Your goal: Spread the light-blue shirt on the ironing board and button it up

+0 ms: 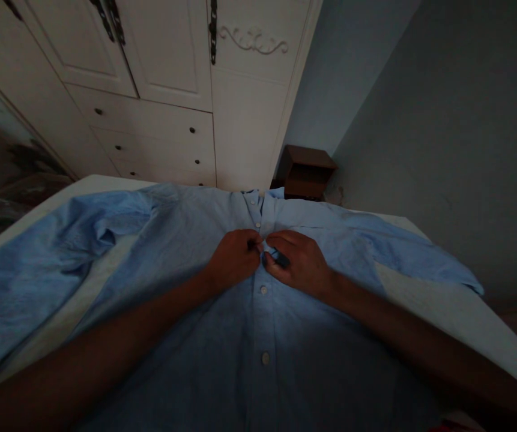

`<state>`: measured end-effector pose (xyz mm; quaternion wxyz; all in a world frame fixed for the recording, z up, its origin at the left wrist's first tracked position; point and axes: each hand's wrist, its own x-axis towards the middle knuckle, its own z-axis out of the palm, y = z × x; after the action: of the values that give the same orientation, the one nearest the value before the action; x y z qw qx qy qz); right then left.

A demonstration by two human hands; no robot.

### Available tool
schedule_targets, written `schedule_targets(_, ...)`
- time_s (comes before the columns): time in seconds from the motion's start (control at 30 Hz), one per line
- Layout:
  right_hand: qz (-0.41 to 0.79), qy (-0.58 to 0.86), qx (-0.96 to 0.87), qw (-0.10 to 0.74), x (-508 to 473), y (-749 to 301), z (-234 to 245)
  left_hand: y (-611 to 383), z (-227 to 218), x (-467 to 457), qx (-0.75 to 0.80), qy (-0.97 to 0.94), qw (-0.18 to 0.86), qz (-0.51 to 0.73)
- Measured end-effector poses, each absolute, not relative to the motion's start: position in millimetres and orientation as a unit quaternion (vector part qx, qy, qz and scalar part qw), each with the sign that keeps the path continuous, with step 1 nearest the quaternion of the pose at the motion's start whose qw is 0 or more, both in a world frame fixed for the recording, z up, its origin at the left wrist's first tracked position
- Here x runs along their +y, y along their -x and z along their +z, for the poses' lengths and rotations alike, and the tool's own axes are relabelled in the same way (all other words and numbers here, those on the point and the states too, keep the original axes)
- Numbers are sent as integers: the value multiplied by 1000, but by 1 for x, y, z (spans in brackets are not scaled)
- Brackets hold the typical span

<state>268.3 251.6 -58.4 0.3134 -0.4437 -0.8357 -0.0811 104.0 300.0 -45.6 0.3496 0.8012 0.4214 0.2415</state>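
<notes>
A light blue long-sleeved shirt (186,354) lies spread front side up, its collar (274,193) at the far end. Both hands meet at the front placket, partway down the chest. My left hand (235,258) is closed, thumb and fingers pinching the placket edge. Facing it, my right hand (298,261) pinches the shirt's other front edge, with a fold of cloth between thumb and fingers. The button between them is hidden by the fingertips. Below the hands, a button (263,290) and a lower button (265,359) sit fastened. Toward the collar, a small button (258,225) shows at the parted edges.
The shirt rests on a white table (456,306), its sleeves stretched out to both sides. Beyond stands a white wardrobe (168,144) with drawers and dark handles. A brown wooden cabinet (310,171) is in the far corner beside a grey wall (456,138).
</notes>
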Motion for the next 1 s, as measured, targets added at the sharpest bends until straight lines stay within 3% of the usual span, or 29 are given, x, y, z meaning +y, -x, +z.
schedule_targets(0.43, -122, 501, -835, 190, 250, -261, -56, -103, -47, 301, 407, -804, 370, 225)
schedule_targets(0.83, -113, 537, -809, 212, 256, -259, -63, -106, -48, 298, 413, -811, 333, 245)
schedule_targets(1.0, -112, 538, -809, 211, 256, -260, -63, -104, -45, 297, 417, -792, 362, 261)
